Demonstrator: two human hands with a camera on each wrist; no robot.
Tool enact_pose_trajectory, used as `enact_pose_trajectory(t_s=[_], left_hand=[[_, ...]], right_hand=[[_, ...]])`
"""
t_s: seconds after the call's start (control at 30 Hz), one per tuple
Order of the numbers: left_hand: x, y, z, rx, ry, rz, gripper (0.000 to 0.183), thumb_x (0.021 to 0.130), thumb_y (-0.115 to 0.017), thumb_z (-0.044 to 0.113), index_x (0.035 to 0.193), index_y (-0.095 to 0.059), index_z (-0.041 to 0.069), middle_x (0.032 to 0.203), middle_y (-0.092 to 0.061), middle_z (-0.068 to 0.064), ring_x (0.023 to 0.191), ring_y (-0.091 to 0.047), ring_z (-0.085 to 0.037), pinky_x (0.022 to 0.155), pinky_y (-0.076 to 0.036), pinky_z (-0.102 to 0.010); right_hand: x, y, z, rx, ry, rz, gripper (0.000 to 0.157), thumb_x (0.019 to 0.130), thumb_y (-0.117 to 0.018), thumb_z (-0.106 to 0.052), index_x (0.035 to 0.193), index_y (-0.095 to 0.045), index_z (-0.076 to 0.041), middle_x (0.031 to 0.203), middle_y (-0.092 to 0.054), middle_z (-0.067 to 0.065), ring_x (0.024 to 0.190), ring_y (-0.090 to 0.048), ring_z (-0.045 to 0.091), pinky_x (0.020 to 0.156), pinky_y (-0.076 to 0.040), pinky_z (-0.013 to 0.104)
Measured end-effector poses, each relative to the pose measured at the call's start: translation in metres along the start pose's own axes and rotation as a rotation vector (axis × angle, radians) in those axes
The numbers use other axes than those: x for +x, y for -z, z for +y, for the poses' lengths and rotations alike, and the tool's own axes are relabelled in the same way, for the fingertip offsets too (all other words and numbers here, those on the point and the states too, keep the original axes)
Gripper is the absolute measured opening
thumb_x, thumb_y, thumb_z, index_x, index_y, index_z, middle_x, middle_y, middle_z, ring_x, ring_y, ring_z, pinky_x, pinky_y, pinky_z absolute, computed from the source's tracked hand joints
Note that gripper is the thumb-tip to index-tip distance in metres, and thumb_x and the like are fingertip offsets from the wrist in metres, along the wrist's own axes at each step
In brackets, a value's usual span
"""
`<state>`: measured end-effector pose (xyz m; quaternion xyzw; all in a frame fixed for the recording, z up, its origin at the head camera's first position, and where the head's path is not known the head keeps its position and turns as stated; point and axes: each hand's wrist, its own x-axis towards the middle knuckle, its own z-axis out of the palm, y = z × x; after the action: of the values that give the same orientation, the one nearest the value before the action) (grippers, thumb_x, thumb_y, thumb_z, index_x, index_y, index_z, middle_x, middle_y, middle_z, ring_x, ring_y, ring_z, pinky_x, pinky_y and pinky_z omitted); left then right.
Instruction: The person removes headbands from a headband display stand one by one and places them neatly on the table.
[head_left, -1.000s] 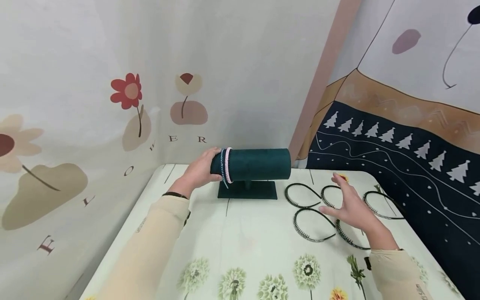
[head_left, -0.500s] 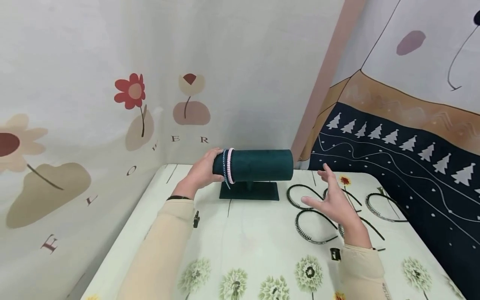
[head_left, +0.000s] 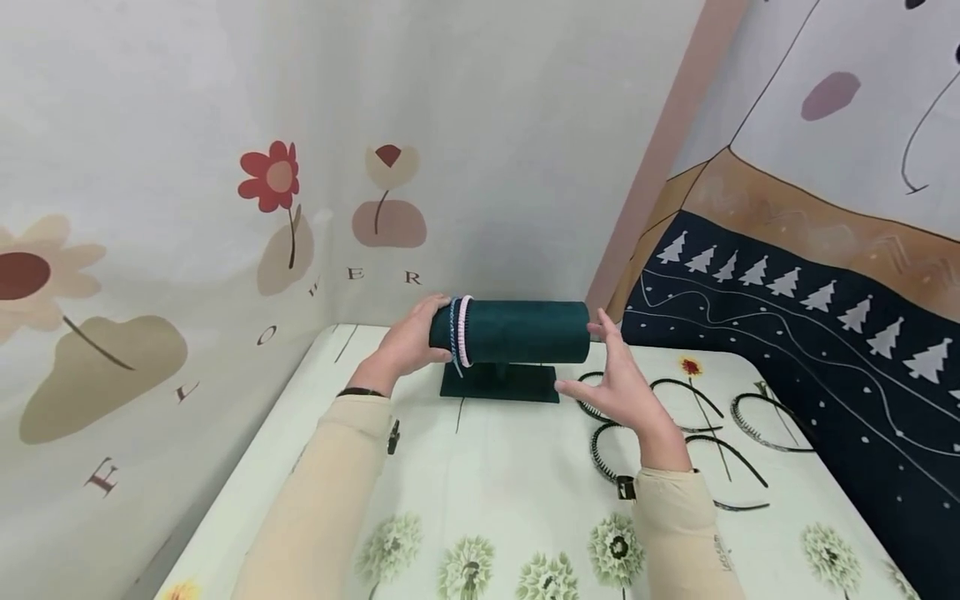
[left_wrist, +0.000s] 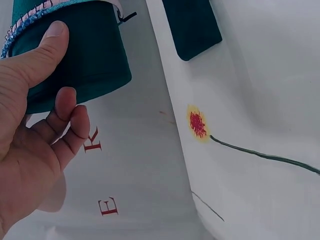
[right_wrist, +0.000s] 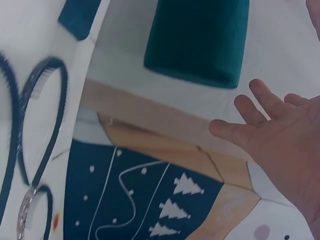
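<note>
A dark green velvet display stand (head_left: 532, 332), a horizontal roll on a flat base, stands toward the back of the table. My left hand (head_left: 408, 340) grips the roll's left end; the left wrist view has the thumb laid along its side. Right beside that hand, a blue braided headband (head_left: 453, 329) and a pink headband (head_left: 462, 333) go round the roll. My right hand (head_left: 622, 387), fingers spread and thumb apart, is at the roll's right end. In the right wrist view a gap separates its fingertips from the green roll (right_wrist: 200, 45).
Several black toothed headbands (head_left: 735, 414) lie on the right part of the table, some partly behind my right forearm. A flower-printed cloth (head_left: 487, 467) covers the table. Printed fabric walls (head_left: 510, 167) rise behind it and on both sides.
My right hand has moved left from over the black headbands to the right end of the roll. The left hand keeps its grip on the left end.
</note>
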<state>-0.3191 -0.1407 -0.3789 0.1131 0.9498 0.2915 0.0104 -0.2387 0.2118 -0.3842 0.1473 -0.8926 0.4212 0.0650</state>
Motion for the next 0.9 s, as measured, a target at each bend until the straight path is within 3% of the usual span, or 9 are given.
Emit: enact_pose_trajectory(t_s=[0.27,0.6,0.9], left_hand=[[0.002,0.002,-0.003,0.027,-0.019,0.007,0.103,0.091,-0.088,0.024,0.170,-0.023,0.024,0.179,-0.021,-0.005,0.150,-0.043,-0.043,0.123,-0.043,-0.066],[0.000,0.001,-0.005,0.012,-0.009,0.014,0.103,0.090,-0.089,0.023,0.169,-0.024,0.025,0.179,-0.021,-0.004,0.150,-0.044,-0.043,0.122,-0.043,-0.066],[-0.002,-0.001,0.000,0.011,-0.022,0.012,0.102,0.091,-0.088,0.022,0.170,-0.024,0.022,0.180,-0.020,-0.007,0.155,-0.040,-0.041,0.126,-0.039,-0.065]], right_hand=[[0.020,-0.020,-0.028,0.018,0.048,0.011,0.126,0.088,-0.090,-0.039,0.173,0.002,-0.032,0.177,-0.026,0.008,0.164,-0.021,0.036,0.127,-0.028,0.073],[0.055,-0.046,-0.068,0.059,0.118,-0.023,0.124,0.087,-0.090,-0.042,0.173,-0.001,-0.030,0.176,-0.027,0.007,0.161,-0.027,0.035,0.129,-0.027,0.071],[0.077,-0.062,-0.083,-0.074,0.118,-0.088,0.128,0.083,-0.092,-0.047,0.174,-0.003,-0.025,0.178,-0.026,0.008,0.159,-0.029,0.035,0.127,-0.038,0.064]])
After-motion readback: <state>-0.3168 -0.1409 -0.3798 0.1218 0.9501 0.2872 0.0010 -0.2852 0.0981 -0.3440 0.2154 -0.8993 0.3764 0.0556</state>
